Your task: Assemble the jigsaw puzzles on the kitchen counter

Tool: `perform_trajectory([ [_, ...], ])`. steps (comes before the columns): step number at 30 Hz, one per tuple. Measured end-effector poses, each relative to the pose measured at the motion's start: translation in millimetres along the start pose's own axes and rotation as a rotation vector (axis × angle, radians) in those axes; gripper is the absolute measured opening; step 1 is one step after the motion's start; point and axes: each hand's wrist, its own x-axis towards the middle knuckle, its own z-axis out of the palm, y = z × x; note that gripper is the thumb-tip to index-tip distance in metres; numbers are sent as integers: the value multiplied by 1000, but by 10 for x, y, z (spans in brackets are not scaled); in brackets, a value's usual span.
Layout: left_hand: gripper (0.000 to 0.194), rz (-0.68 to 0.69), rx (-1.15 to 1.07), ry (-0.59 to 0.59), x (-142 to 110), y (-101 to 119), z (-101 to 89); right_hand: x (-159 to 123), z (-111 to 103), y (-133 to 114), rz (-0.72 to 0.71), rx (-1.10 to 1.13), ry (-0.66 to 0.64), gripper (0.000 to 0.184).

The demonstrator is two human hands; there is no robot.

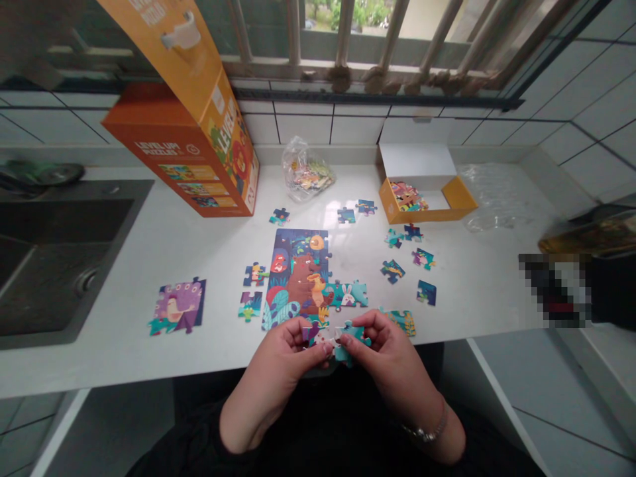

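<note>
My left hand [293, 348] pinches a purple and pink puzzle piece [314, 333] just over the counter's front edge. Beside it, my right hand [380, 344] grips a teal puzzle piece [346, 354] between thumb and fingers. The two pieces are held close together; whether they touch I cannot tell. Right behind my hands lies a partly joined puzzle [301, 271] showing a brown bear, with a rabbit section [346, 294] extending from its right side. A joined purple section [177, 306] lies apart on the left. A yellow-patterned piece [401, 322] lies partly behind my right hand.
Loose puzzle pieces [392, 270] are scattered right of the puzzle, others [250, 305] to its left. A tall orange box [183, 159], a plastic bag of pieces [308, 173] and an open yellow box [430, 213] stand behind. A sink [144, 199] is at the left.
</note>
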Motion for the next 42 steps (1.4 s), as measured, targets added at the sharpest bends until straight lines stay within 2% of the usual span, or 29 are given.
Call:
perform_trajectory([
  [10, 55, -14, 24, 7, 5, -23, -23, 12, -16, 34, 0, -51, -5, 53],
  [22, 43, 30, 59, -38, 2, -2, 3, 45, 17, -14, -26, -13, 2, 48],
  [33, 45, 24, -30, -11, -16, -8, 55, 44, 25, -101, -29, -87, -32, 47],
  [42, 56, -37, -159, -14, -19, -37, 90, 47, 16, -30, -85, -178, -5, 42],
])
